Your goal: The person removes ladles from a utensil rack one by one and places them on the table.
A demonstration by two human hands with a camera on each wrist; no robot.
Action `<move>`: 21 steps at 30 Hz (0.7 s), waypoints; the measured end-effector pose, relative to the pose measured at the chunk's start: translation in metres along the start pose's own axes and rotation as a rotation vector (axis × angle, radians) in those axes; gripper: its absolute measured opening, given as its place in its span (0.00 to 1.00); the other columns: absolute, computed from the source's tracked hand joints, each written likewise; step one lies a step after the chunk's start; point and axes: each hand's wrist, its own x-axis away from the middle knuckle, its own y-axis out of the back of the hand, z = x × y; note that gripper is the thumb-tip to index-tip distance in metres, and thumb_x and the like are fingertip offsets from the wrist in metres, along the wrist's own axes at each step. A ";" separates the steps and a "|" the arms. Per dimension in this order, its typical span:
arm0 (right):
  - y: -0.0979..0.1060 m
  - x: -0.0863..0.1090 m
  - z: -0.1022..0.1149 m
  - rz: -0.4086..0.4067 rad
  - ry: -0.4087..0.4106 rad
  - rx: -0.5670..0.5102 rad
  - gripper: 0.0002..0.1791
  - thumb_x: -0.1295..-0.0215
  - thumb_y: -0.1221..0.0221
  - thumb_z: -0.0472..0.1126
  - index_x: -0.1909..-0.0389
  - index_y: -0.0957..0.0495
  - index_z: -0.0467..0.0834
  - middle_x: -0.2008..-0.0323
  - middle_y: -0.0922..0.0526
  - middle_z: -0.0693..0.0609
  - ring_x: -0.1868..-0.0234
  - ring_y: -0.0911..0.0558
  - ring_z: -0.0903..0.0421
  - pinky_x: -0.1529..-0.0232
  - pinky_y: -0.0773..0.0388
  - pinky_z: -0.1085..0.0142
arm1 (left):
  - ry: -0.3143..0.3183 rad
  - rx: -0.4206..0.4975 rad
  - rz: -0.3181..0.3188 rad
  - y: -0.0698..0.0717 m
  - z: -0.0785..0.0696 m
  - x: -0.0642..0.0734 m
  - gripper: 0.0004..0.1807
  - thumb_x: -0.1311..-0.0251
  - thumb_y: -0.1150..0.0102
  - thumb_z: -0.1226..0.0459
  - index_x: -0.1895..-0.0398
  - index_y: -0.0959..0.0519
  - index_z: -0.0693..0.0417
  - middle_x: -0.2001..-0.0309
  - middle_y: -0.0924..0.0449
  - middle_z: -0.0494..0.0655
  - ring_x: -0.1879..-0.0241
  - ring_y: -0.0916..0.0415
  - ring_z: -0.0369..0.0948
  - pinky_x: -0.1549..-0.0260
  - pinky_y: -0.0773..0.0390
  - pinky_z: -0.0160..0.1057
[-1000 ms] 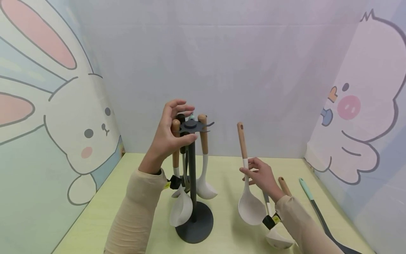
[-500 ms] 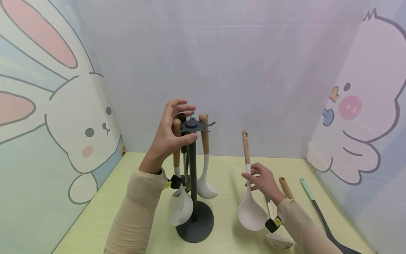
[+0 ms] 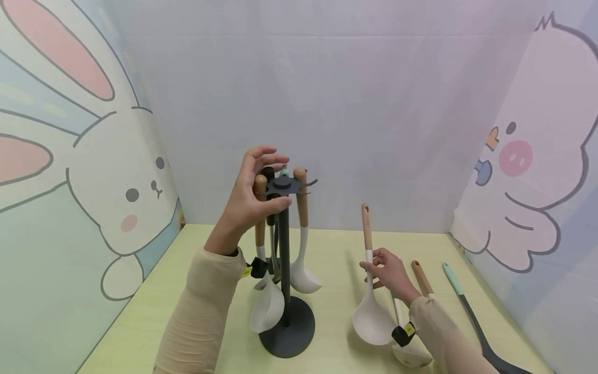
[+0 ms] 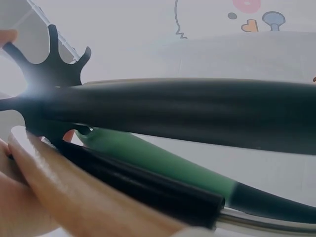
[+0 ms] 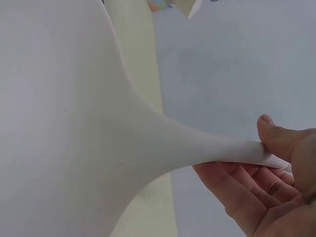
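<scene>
My left hand (image 3: 240,205) grips the top of a black utensil stand (image 3: 284,249), thumb across the front of its hooked plate and fingers behind. Wooden-handled white ladles (image 3: 302,275), a black-handled utensil (image 4: 163,185) and a green-handled one (image 4: 148,153) hang from it. To the right, my right hand (image 3: 390,272) pinches a ladle (image 3: 374,322) by its white neck, between thumb and fingers. This ladle stands nearly upright, wooden handle up and broad bowl down. The right wrist view shows the thumb on top of the neck and fingers beneath; the bowl fills the left side.
On the pale yellow table (image 3: 327,249) under my right forearm lies another white ladle (image 3: 411,357), with a wooden handle (image 3: 422,278) near it. A mint-handled black utensil (image 3: 472,317) lies farther right. Cartoon-printed walls (image 3: 140,208) enclose the sides; a plain wall (image 3: 327,119) stands behind.
My right hand has lowered the ladle and shifted slightly right with it. My left hand keeps its place at the top of the stand.
</scene>
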 end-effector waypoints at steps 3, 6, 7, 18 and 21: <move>0.000 -0.001 -0.006 -0.004 -0.018 0.004 0.18 0.34 0.35 0.39 0.52 0.29 0.34 0.66 0.19 0.43 0.72 0.14 0.49 0.75 0.17 0.56 | 0.004 0.004 0.000 0.001 0.000 0.000 0.46 0.56 0.36 0.65 0.31 0.45 0.60 0.35 0.33 0.58 0.33 0.37 0.48 0.42 0.29 0.45; 0.000 -0.002 -0.012 -0.005 -0.033 0.008 0.18 0.34 0.35 0.39 0.51 0.29 0.33 0.67 0.20 0.44 0.72 0.14 0.49 0.75 0.17 0.56 | 0.007 0.009 0.001 0.001 0.000 0.000 0.46 0.56 0.36 0.66 0.31 0.45 0.60 0.35 0.33 0.57 0.32 0.37 0.48 0.42 0.29 0.45; 0.000 -0.002 -0.014 -0.003 -0.034 0.012 0.18 0.34 0.35 0.39 0.51 0.29 0.33 0.67 0.20 0.44 0.72 0.14 0.50 0.75 0.17 0.56 | 0.008 0.009 0.001 0.002 0.000 0.000 0.46 0.56 0.36 0.66 0.31 0.45 0.60 0.35 0.33 0.57 0.32 0.37 0.48 0.42 0.29 0.46; -0.001 -0.001 -0.029 0.031 -0.095 0.013 0.18 0.32 0.37 0.40 0.53 0.31 0.32 0.64 0.19 0.39 0.72 0.14 0.49 0.75 0.17 0.56 | 0.024 0.030 0.016 0.001 -0.002 0.000 0.46 0.56 0.35 0.67 0.30 0.45 0.60 0.34 0.34 0.56 0.32 0.38 0.47 0.41 0.31 0.51; -0.002 -0.001 -0.031 0.034 -0.102 0.013 0.18 0.32 0.37 0.40 0.53 0.31 0.32 0.65 0.19 0.40 0.72 0.14 0.49 0.75 0.17 0.55 | 0.028 0.035 0.020 0.002 -0.002 0.000 0.46 0.55 0.35 0.68 0.30 0.45 0.60 0.34 0.34 0.56 0.32 0.38 0.46 0.41 0.31 0.50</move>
